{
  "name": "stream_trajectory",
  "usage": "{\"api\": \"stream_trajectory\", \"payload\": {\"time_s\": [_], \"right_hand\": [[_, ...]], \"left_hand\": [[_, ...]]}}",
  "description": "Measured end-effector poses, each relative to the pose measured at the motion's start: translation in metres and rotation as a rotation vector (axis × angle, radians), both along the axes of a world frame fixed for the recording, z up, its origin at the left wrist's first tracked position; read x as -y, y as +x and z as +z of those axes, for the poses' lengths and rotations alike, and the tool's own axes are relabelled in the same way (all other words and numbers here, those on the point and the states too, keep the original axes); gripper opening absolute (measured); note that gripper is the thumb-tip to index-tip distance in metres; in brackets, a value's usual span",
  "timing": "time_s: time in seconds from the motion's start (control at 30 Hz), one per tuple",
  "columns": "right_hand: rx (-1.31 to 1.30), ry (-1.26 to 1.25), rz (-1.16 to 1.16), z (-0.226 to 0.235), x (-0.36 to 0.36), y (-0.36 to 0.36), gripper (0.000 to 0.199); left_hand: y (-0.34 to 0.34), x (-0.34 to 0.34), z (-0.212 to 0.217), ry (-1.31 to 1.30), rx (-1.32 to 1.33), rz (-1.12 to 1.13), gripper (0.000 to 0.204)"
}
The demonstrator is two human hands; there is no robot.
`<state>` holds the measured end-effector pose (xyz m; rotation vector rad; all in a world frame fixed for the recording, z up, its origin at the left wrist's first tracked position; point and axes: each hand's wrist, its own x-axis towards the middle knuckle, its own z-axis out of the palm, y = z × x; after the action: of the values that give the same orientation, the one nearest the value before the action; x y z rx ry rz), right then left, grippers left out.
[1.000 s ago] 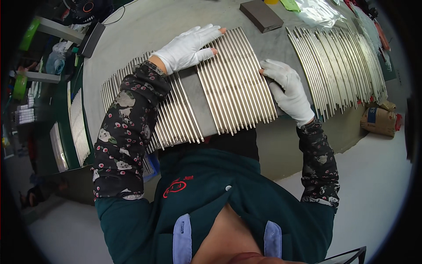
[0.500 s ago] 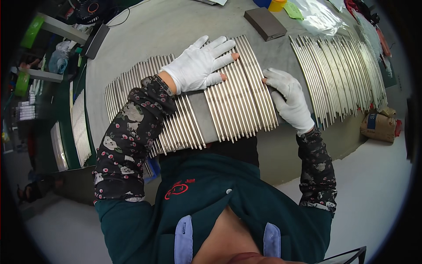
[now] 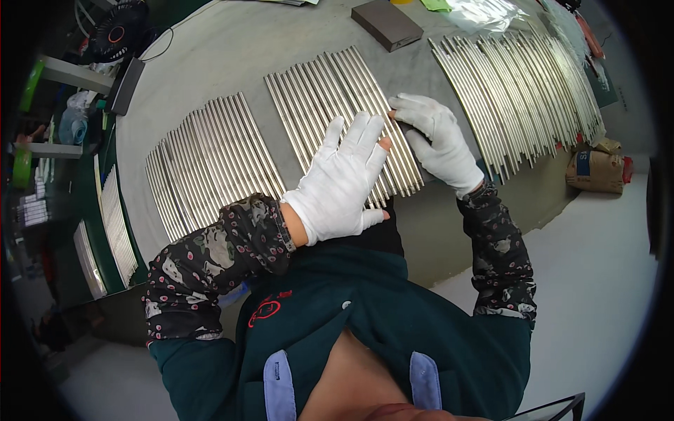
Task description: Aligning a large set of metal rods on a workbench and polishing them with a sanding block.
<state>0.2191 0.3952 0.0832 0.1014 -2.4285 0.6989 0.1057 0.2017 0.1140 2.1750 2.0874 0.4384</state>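
Note:
Three groups of long silvery metal strips lie side by side on a grey table (image 3: pixel 232 63). My left hand (image 3: pixel 344 182), in a white glove, lies flat with fingers spread on the near end of the middle group of strips (image 3: pixel 330 98). My right hand (image 3: pixel 439 140), also in a white glove, rests at the right edge of that same group, fingertips touching the outermost strips. A left group of strips (image 3: pixel 203 158) lies beyond my left forearm. A right group of strips (image 3: pixel 512 91) fans out past my right hand.
A dark grey flat block (image 3: pixel 386 23) lies at the far side of the table. Clear plastic wrapping (image 3: pixel 484 12) sits behind the right group. A brown sack (image 3: pixel 597 168) stands on the floor at right. Shelves, a black fan (image 3: pixel 116 31) and more strips (image 3: pixel 116 224) are at left.
My left hand slid back from the far end of the strips to their near end. The view shifted, and the middle group now sits apart from the left one.

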Motion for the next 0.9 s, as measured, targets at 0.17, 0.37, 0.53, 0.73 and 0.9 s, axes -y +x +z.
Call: {"api": "stream_trajectory", "payload": {"time_s": [0.17, 0.37, 0.53, 0.73, 0.9], "right_hand": [[-0.049, -0.001, -0.012, 0.001, 0.005, -0.017, 0.033], [0.131, -0.041, 0.042, 0.006, 0.015, -0.008, 0.04], [0.042, 0.31, 0.182, -0.069, -0.057, 0.02, 0.051], [-0.169, -0.051, 0.176, -0.085, -0.055, -0.023, 0.035], [0.129, -0.423, 0.072, -0.088, -0.067, -0.002, 0.049]], "left_hand": [[-0.008, 0.004, 0.003, 0.044, -0.035, 0.065, 0.088], [-0.005, 0.018, -0.021, 0.125, 0.045, 0.022, 0.09], [0.009, -0.004, -0.049, 0.199, 0.01, -0.175, 0.087], [0.013, -0.028, -0.056, 0.49, 0.026, -0.189, 0.057], [0.009, -0.054, -0.092, 0.366, -0.018, -0.169, 0.069]]}}
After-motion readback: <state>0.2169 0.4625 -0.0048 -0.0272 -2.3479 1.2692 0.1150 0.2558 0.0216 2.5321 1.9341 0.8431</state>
